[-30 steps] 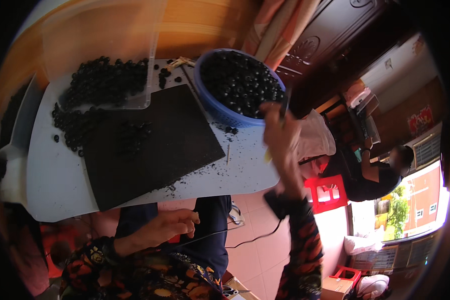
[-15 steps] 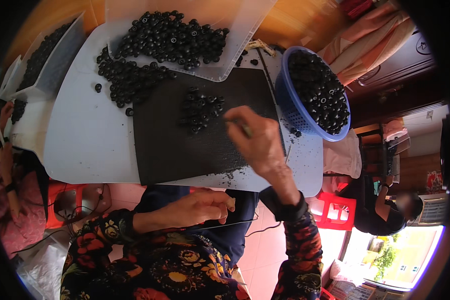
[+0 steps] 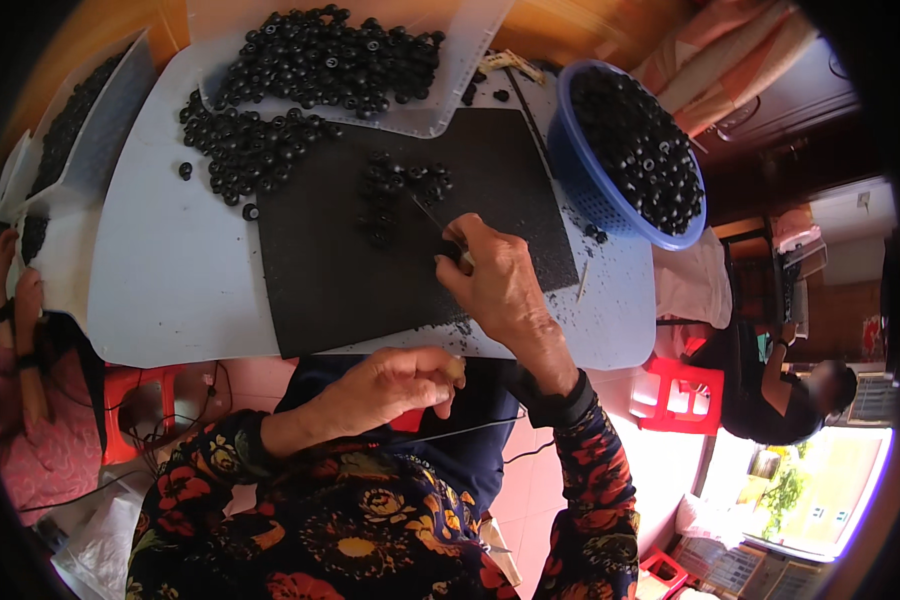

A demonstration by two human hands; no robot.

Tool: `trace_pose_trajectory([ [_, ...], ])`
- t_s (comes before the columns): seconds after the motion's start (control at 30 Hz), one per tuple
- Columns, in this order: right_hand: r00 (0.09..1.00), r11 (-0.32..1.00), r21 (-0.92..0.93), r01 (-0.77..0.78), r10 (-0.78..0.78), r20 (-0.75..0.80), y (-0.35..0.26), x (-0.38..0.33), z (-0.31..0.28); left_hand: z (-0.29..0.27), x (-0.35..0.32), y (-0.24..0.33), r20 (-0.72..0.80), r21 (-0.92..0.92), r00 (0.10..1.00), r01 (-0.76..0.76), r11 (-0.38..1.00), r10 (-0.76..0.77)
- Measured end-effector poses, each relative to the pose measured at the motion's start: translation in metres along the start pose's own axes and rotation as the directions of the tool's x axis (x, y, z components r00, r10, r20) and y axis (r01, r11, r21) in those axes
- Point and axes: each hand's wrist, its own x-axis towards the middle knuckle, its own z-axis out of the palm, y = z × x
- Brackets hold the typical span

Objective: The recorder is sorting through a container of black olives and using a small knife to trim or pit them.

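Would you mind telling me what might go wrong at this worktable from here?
The right hand works a thin tool among the small black rings on the black mat; black on black, pieces could be missed. The heaped blue basket overhangs the table edge and might tip.

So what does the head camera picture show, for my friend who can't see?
A person's right hand holds a thin tool over small black rings on a black mat. Their left hand rests near their lap, and a blue basket holds more rings.
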Motion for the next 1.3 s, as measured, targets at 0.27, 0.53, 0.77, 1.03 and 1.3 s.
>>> trace_pose_trajectory([
  [0.27, 0.988, 0.949, 0.274, -0.156, 0.156, 0.019, -0.020, -0.078, -0.035, 0.024, 0.021, 0.009, -0.287, -0.141, 0.958, -0.064, 0.988, 0.021],
  [0.53, 0.997, 0.954, 0.298, -0.030, 0.049, -0.058, -0.014, -0.148, -0.047, 0.042, 0.034, -0.010, -0.116, 0.023, 0.993, 0.023, 0.999, -0.020],
  [0.77, 0.984, 0.884, 0.467, 0.025, 0.060, -0.166, 0.013, -0.191, -0.046, 0.072, 0.050, -0.011, -0.050, 0.169, 0.973, 0.229, 0.959, -0.223],
  [1.03, 0.821, 0.372, 0.903, -0.214, 0.569, -0.040, 0.042, -0.238, -0.020, 0.097, 0.065, -0.031, -0.043, 0.238, 0.994, 0.112, 0.965, -0.105],
  [1.3, 0.833, 0.089, 0.994, -0.062, 0.553, 0.002, 0.043, -0.244, -0.010, 0.115, 0.074, -0.044, -0.073, 0.447, 0.996, 0.081, 0.891, -0.054],
])
